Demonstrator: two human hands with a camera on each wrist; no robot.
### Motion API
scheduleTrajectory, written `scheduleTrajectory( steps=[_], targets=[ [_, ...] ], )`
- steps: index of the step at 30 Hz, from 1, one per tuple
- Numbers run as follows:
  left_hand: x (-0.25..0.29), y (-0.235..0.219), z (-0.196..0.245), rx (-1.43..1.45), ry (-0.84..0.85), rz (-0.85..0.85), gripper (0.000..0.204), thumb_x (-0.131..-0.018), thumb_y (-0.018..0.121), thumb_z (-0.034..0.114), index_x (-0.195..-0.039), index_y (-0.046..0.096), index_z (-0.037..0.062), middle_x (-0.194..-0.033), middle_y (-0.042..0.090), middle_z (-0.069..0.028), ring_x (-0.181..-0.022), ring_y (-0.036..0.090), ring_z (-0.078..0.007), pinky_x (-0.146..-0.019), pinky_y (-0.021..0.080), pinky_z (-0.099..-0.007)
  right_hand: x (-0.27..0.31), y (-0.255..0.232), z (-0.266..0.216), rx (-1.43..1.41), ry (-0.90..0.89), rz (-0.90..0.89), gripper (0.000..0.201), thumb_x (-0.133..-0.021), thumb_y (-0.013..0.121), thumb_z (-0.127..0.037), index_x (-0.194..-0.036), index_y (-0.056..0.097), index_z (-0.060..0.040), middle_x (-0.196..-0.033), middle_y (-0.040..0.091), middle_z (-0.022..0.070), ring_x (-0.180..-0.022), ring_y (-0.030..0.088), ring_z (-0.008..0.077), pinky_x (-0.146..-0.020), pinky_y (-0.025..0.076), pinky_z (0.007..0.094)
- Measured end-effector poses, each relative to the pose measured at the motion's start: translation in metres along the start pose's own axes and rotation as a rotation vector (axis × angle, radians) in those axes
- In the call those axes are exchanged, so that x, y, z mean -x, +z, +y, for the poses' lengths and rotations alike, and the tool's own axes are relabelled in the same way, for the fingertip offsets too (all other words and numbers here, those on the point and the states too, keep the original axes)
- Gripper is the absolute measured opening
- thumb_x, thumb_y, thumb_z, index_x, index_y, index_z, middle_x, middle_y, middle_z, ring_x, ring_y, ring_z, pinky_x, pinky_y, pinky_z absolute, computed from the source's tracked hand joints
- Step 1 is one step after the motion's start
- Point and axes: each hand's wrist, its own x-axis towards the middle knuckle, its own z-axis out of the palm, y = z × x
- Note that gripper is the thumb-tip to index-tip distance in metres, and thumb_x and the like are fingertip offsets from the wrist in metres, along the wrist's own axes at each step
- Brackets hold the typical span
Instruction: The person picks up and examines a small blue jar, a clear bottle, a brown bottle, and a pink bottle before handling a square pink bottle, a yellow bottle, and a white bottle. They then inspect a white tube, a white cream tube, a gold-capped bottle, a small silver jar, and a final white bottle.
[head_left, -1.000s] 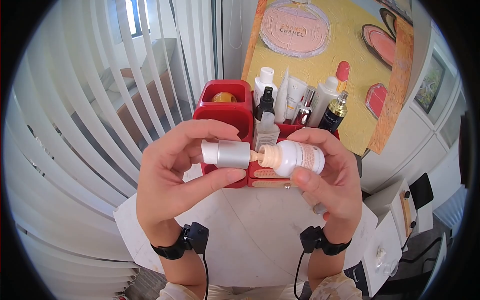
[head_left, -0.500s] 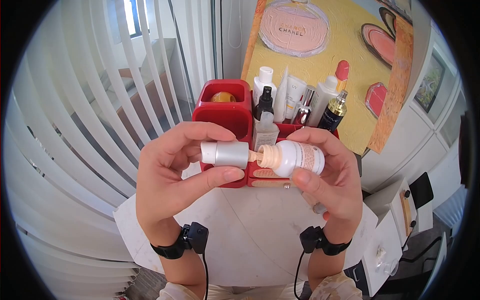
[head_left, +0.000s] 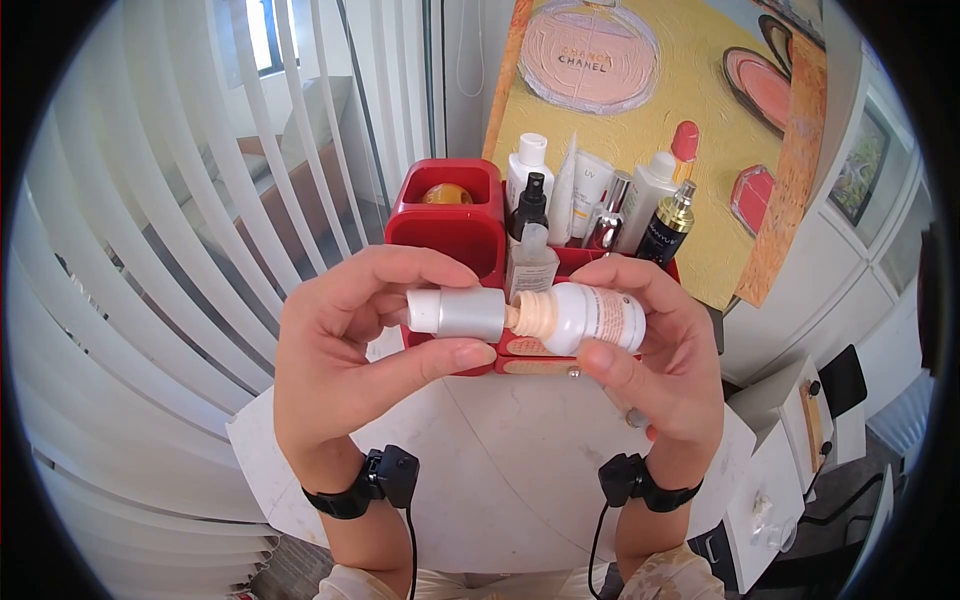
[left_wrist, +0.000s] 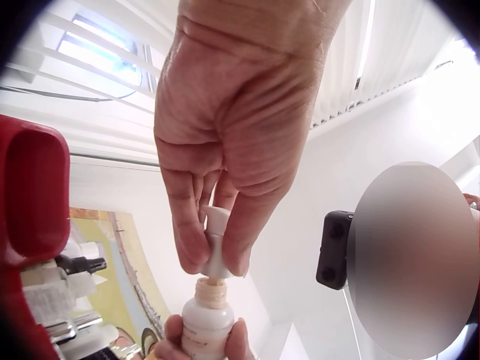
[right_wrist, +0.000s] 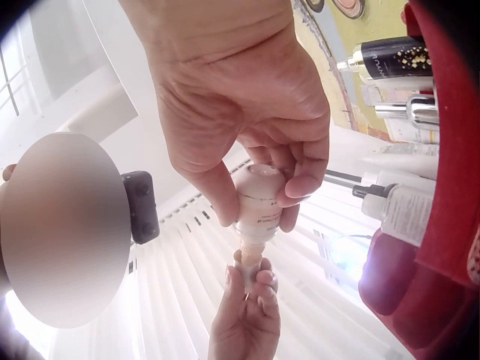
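My left hand [head_left: 335, 350] pinches a pump top [head_left: 472, 313] with a silver collar and white head, its thumb below and fingers above. The right hand [head_left: 668, 345] grips a small white bottle [head_left: 592, 318] with printed text. Both are held nearly level, the bottle's threaded neck facing the pump. Beige liquid coats the neck and the pump's short stem, whose end sits right at the bottle's mouth. A narrow stretch of stem shows between collar and neck. In the left wrist view, the pump [left_wrist: 217, 255] lines up over the bottle [left_wrist: 206, 328].
Behind the hands stands a red organizer [head_left: 445, 214] with compartments and small drawers. Several bottles and tubes fill its right part, among them a black spray bottle [head_left: 531, 205] and a gold-topped bottle [head_left: 667, 230]. A yellow painted panel [head_left: 690, 120] leans behind. Below is a white table [head_left: 480, 470].
The pump top has moved slightly right, closer to the bottle's neck, so less stem shows. The bottle has turned a little in the right hand.
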Motion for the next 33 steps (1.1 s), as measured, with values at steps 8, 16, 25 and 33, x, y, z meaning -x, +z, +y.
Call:
scheduleTrajectory(
  steps=[8, 16, 25, 33],
  targets=[
    [0.0001, 0.0021, 0.0012, -0.004, -0.022, -0.005, 0.047, -0.071, 0.088, -0.006, -0.113, 0.067, -0.0016, -0.108, 0.072, -0.0136, -0.1, 0.071, -0.0195, -0.088, 0.058, -0.0322, 0.0005, 0.0016, -0.0015, 0.024, 0.001, -0.002, 0.045, -0.087, 0.083, -0.009, -0.127, 0.063, -0.0027, -0.118, 0.067, 0.0052, -0.106, 0.066, 0.0128, -0.09, 0.054, 0.0275],
    [-0.0004, 0.0036, 0.0007, 0.001, -0.022, -0.006, 0.046, -0.071, 0.088, -0.007, -0.112, 0.067, -0.0016, -0.108, 0.072, -0.014, -0.101, 0.07, -0.0196, -0.09, 0.057, -0.0322, 0.0005, 0.0053, -0.0047, 0.081, -0.002, 0.018, 0.043, -0.087, 0.082, -0.009, -0.125, 0.063, -0.002, -0.116, 0.068, 0.0056, -0.104, 0.067, 0.0127, -0.088, 0.055, 0.0271],
    [0.0004, -0.001, -0.0019, -0.016, 0.038, -0.004, 0.043, -0.076, 0.086, -0.006, -0.115, 0.068, -0.0007, -0.109, 0.072, -0.0112, -0.098, 0.071, -0.016, -0.084, 0.059, -0.0279, 0.0009, 0.0021, -0.0048, 0.11, -0.017, 0.046, 0.042, -0.088, 0.082, -0.01, -0.124, 0.063, -0.0003, -0.115, 0.068, 0.0076, -0.101, 0.068, 0.0133, -0.086, 0.057, 0.0277],
    [0.0013, -0.0036, -0.0024, -0.019, 0.031, 0.01, 0.042, -0.077, 0.087, -0.004, -0.114, 0.068, 0.0002, -0.109, 0.073, -0.0115, -0.099, 0.072, -0.0173, -0.085, 0.059, -0.0281, 0.0007, 0.0008, -0.007, 0.11, -0.012, 0.055, 0.042, -0.088, 0.081, -0.009, -0.124, 0.062, 0.0008, -0.114, 0.068, 0.0088, -0.1, 0.069, 0.0144, -0.085, 0.059, 0.028]
  ],
)
